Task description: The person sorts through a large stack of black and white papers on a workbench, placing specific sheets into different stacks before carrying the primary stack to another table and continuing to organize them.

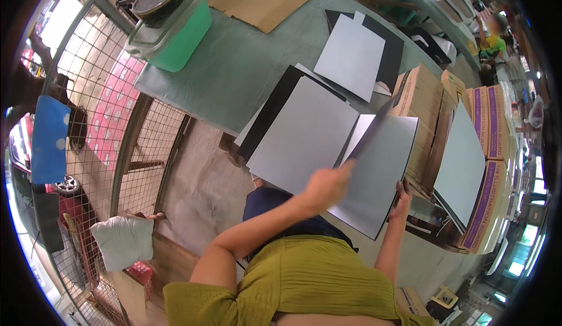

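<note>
My left hand (328,188) is closed around the lower end of a long, flat, dark blade-like strip (374,127), smeared by motion, which slants up to the right over the boards. My right hand (401,202) grips the right edge of a light grey board (374,191), thumb on top, fingers hidden underneath. That board hangs past the table's near edge. Beside it on the left lies a grey board (307,130), partly over a black board (275,106). Farther back, a white board with a tab (354,56) rests on another black sheet (392,48).
The green-grey table (246,68) carries a green tub (181,39) with a round container on its lid, and brown cardboard (263,1). Cartons (492,168) and leaning boards (462,168) stand at right. Wire mesh (111,91) runs along the left. A person (493,45) is far right.
</note>
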Action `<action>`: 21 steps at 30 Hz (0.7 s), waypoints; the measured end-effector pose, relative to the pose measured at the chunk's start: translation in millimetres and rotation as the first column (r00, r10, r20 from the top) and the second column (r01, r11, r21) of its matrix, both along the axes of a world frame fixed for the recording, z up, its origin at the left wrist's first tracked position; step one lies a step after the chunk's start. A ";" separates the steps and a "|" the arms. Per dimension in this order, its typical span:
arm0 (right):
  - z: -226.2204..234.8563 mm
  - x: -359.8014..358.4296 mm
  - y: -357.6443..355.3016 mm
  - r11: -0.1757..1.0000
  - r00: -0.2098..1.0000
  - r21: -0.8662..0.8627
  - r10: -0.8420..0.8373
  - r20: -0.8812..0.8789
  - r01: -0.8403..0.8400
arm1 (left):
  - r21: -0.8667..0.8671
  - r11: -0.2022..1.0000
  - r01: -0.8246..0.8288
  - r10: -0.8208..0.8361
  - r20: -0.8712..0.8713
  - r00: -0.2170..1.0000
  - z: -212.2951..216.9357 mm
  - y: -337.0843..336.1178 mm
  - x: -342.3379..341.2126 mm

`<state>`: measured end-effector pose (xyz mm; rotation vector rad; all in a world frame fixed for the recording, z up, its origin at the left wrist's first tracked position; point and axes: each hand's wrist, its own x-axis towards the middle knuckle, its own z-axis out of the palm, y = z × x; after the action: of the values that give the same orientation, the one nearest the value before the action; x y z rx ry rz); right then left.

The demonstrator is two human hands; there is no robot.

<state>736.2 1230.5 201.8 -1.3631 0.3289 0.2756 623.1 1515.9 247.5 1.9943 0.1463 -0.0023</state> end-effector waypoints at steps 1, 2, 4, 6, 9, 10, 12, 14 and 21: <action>3.6 -0.6 4.7 1.000 1.000 0.005 0.004 -0.004 -0.004 | 0.004 0.998 0.065 -0.065 0.068 0.996 4.7 -16.4 -0.4; 8.6 -1.4 10.3 1.000 1.000 0.011 0.008 -0.009 -0.008 | 0.013 0.990 0.142 -0.142 -0.001 0.990 5.9 -29.7 2.6; 11.0 -2.5 11.8 1.000 1.000 -0.022 -0.007 -0.005 0.007 | 0.027 0.971 0.238 -0.237 -0.049 0.970 4.4 -55.4 4.9; 8.8 -2.4 10.7 0.995 0.999 -0.094 -0.034 0.011 0.035 | 0.054 0.963 0.264 -0.264 -0.012 0.965 -2.5 -74.3 1.8; 12.5 -6.0 11.2 0.999 1.000 -0.032 -0.015 0.021 0.016 | 0.056 0.943 0.328 -0.328 -0.007 0.945 -6.9 -85.7 0.6; 16.1 -6.9 16.9 0.999 0.999 -0.044 0.025 0.047 -0.023 | 0.073 0.938 0.340 -0.340 -0.011 0.940 -4.6 -87.0 1.5; 21.8 -9.3 30.9 0.993 0.990 -0.068 0.100 0.100 -0.093 | 0.089 0.930 0.356 -0.357 -0.016 0.934 0.6 -89.2 5.3; 21.7 -11.1 38.8 0.987 0.988 -0.142 0.095 0.122 -0.078 | 0.093 0.924 0.370 -0.370 -0.018 0.929 7.4 -92.5 7.3; 33.9 -16.7 54.7 0.989 0.987 -0.098 0.122 0.108 -0.112 | 0.058 0.962 0.266 -0.257 -0.137 0.957 -4.3 -86.1 13.5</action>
<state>719.5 1285.3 235.6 -1.4851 0.1686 0.2821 636.6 1429.9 243.2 2.0761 -0.0374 -0.2996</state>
